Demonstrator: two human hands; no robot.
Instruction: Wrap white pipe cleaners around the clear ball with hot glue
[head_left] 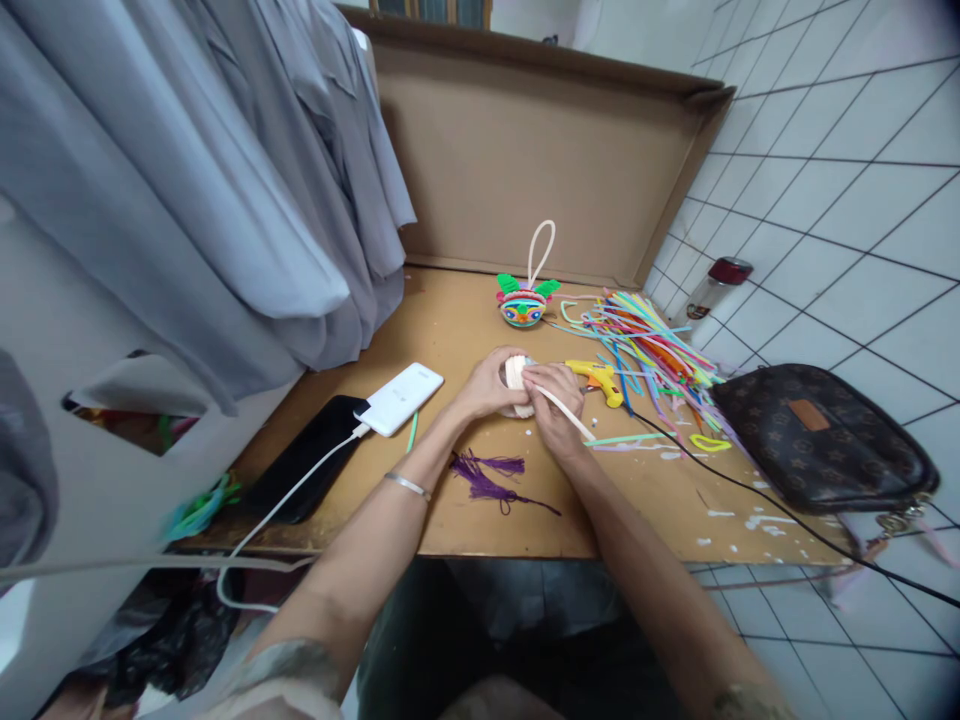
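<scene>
Bare forearms (367, 560) reach over the near edge of the wooden counter (450, 525), a bracelet (407, 486) on the left wrist. Near the middle, the left hand (487, 385) curls around a pale, ridged ball (516, 372), its grip partly closed to fit the curve. The right hand (559, 400) has its fingers drawn in against the ball and a loose cream strip (566, 412), which slants down to the right; exactly how tightly they pinch is hidden.

For tidy work, the left hand should hold the ball firmly without squashing it, while the right lays the strip flat, snug to its neighbour, under light, even pull. The yellow glue gun (604, 378) sits just right of the hands, so its nozzle and cord (697, 455) need clearance. Purple tassels (487, 482) lie nearer; a colourful ornament (523, 305) stands farther back.
</scene>
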